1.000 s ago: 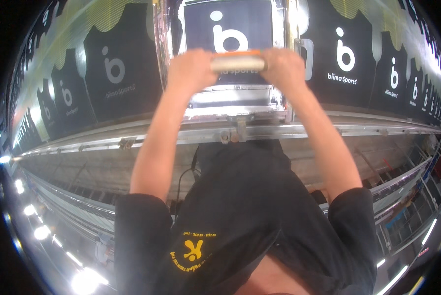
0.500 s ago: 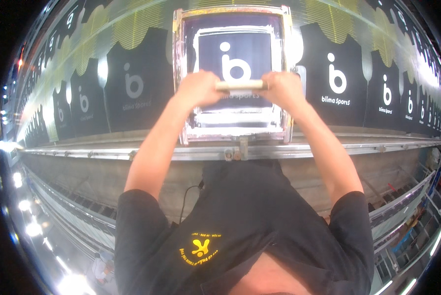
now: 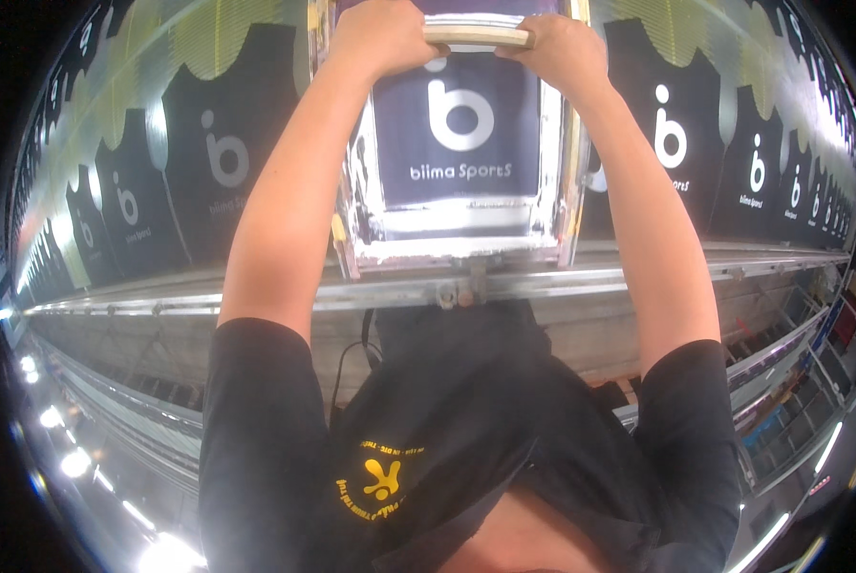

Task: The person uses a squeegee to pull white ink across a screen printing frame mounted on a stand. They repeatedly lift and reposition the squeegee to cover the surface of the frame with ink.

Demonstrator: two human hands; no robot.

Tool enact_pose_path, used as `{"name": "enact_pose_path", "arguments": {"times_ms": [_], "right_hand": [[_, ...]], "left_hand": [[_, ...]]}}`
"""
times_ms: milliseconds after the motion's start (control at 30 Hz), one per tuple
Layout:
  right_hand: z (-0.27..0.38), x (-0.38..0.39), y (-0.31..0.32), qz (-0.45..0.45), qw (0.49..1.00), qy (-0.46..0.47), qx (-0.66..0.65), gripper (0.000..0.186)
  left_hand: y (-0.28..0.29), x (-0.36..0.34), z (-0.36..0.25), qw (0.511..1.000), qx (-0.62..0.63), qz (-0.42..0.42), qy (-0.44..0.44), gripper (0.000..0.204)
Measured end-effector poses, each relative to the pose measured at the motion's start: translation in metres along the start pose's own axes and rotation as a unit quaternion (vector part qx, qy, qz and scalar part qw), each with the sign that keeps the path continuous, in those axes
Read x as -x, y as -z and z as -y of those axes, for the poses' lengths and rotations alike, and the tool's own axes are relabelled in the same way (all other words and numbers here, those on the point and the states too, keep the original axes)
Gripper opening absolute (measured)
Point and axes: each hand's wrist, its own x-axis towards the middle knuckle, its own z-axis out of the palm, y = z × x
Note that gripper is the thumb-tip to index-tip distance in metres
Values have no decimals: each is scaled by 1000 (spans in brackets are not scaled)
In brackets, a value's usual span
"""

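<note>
Both hands hold one squeegee-like tool with a pale wooden bar handle [image 3: 481, 37]. Left hand [image 3: 382, 38] curls around its left end, right hand [image 3: 566, 55] grips its right end, thumb and fingers closed on it; middle of the bar is bare between them. Tool sits crosswise over the upper part of a rectangular printing screen with a worn, paint-stained frame [image 3: 342, 234], straight in front of the person. Tool's lower edge mostly hidden, can't tell its exact contact with the mesh.

Below the bar, the dark window of the screen shows a white emblem, a round loop with a stem [image 3: 461, 119], plus a line of small white lettering; the dot above the loop is partly covered by the bar. Smeared white ink [image 3: 438, 222] runs along the screen's lower end and sides.

Screen is on a long pale bench [image 3: 184, 282], just above a silver metal rail [image 3: 590, 283] along the near edge. Black sleeveless garment piece [image 3: 189, 158] with a greyish emblem lies left of the screen; another black garment piece [image 3: 700, 91] with a brighter white emblem lies right, partly behind the right forearm. More similar pieces in rows both ways. Person wears a black shirt [image 3: 466, 411] with a yellow emblem [image 3: 382, 476].
</note>
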Motion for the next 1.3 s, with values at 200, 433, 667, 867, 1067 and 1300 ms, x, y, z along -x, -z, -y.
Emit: {"name": "enact_pose_path", "arguments": {"times_ms": [200, 433, 667, 867, 1067, 1300], "right_hand": [[7, 121, -39, -55, 995, 81, -21, 32], [29, 247, -70, -110, 987, 99, -62, 21], [-24, 202, -20, -234, 889, -93, -382, 37], [-61, 169, -41, -236, 839, -269, -410, 40], [-62, 146, -60, -109, 770, -299, -552, 35], [-45, 142, -14, -144, 772, -336, -521, 37]], "left_hand": [[-38, 116, -48, 996, 59, 65, 32, 45], [-88, 230, -86, 997, 77, -27, 5, 27], [-20, 161, -46, 988, 94, 105, -58, 26], [27, 52, -4, 995, 55, 29, -74, 26], [18, -17, 27, 986, 110, 60, -108, 32], [-1, 62, 5, 986, 145, 9, -84, 37]]}}
